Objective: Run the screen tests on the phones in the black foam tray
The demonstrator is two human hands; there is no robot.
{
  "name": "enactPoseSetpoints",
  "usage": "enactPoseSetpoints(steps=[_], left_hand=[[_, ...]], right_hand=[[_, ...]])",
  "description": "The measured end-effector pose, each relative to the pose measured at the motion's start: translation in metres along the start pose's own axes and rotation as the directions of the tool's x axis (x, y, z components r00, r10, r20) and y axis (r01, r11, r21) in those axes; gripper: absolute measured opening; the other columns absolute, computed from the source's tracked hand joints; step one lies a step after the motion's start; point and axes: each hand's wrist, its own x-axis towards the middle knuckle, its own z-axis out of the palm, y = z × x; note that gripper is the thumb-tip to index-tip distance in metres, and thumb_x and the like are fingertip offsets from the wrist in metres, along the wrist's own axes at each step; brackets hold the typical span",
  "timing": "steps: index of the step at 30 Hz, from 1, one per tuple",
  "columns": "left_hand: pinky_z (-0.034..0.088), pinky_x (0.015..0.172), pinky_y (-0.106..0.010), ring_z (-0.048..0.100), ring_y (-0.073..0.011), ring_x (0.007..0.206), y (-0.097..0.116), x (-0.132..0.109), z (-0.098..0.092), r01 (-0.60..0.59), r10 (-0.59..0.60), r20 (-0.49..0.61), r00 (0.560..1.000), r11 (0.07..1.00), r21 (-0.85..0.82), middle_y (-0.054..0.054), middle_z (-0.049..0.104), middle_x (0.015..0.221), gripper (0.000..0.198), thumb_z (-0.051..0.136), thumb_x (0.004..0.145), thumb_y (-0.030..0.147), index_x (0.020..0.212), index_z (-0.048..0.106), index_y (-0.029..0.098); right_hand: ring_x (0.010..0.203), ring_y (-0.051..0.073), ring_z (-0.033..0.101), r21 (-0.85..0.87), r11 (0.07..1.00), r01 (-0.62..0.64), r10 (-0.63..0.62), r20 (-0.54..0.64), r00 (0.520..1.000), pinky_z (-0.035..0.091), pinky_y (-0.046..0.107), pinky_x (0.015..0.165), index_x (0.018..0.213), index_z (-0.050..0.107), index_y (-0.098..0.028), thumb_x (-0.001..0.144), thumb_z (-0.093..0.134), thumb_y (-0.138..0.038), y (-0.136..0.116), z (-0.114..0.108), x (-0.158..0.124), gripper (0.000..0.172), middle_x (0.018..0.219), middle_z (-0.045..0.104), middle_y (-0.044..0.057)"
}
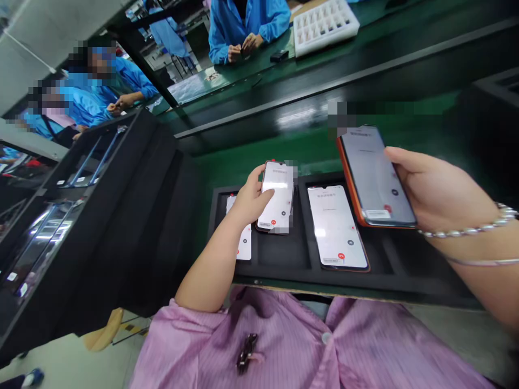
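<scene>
My left hand [249, 197] grips a smartphone [278, 200] with a lit white screen, thumb over its face, just above a black foam tray [284, 259]. In my right hand [425, 183] is another smartphone [377, 178] with an orange-red edge, tilted and raised above the tray's right part. Its screen is lit and greyish. Between the two hands, a third phone [336, 227] lies in a tray slot, screen up, showing a red call button. Another phone [244, 243] sits in the leftmost slot, partly hidden by my left wrist and forearm.
Black foam trays holding phones [81, 178] are stacked at the left. Beyond the green bench [243, 148] runs a long rail [324, 97]. Across it a person in a blue smock [247, 27] works near a white compartment tray [326, 27]. More blue-clad people sit at upper left.
</scene>
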Motion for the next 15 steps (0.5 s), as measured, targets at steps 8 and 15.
enactPoseSetpoints(steps=[8, 15], left_hand=[[0.046, 0.112, -0.054, 0.059, -0.0369, 0.13, 0.008, -0.017, -0.002, -0.103, 0.071, 0.135, 0.988, 0.963, 0.248, -0.013, 0.041, 0.162, 0.116, 0.084, 0.084, 0.04, 0.166, 0.002, 0.04], [0.039, 0.117, -0.056, 0.043, -0.0426, 0.145, 0.011, -0.019, -0.003, -0.113, 0.077, 0.144, 0.987, 0.957, 0.267, -0.011, 0.03, 0.168, 0.12, 0.086, 0.077, 0.029, 0.167, 0.008, 0.04]], right_hand=[[0.1, 0.024, 0.07, 0.053, 0.997, -0.064, 0.072, -0.176, 0.982, 0.065, 0.044, 0.083, 0.124, 0.07, -0.023, 0.104, 0.037, -0.037, -0.006, 0.005, -0.002, 0.04, 0.126, 0.068, 0.007], [0.112, 0.02, 0.068, 0.113, 0.993, 0.033, -0.012, -0.184, 0.983, 0.064, 0.038, 0.091, 0.124, 0.068, -0.02, 0.107, 0.032, -0.031, -0.008, 0.008, -0.004, 0.041, 0.131, 0.066, 0.007]])
